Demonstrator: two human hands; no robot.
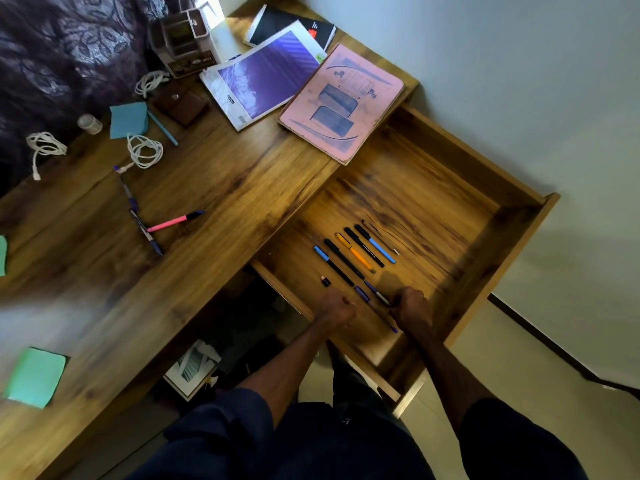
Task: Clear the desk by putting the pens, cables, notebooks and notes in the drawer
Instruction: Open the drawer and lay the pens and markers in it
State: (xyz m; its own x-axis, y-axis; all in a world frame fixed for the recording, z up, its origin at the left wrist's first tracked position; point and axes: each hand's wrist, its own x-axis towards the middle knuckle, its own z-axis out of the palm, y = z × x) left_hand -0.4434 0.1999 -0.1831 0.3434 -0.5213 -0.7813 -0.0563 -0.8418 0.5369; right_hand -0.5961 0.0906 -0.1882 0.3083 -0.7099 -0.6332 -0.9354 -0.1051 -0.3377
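Observation:
The wooden drawer (512,237) stands pulled open with several pens (353,252) lined up side by side on its bottom. Both hands are inside it near the front left corner. My right hand (412,306) pinches the end of a purple pen (377,294). My left hand (337,310) is curled into a fist with nothing seen in it. Another purple pen (375,310) lies between the hands. On the desk lie a pink notebook (341,102), a purple notebook (263,76), a black notebook (291,27), three white cables (143,150), a pink pen (175,221) and blue notes (128,119).
Two purple pens (138,216), a blue pen (162,128) and green notes (34,377) also lie on the desk (242,174). A brown wallet (180,102), a tape roll (89,123) and an organizer (183,39) stand at the back. A small black cap (325,280) sits in the drawer.

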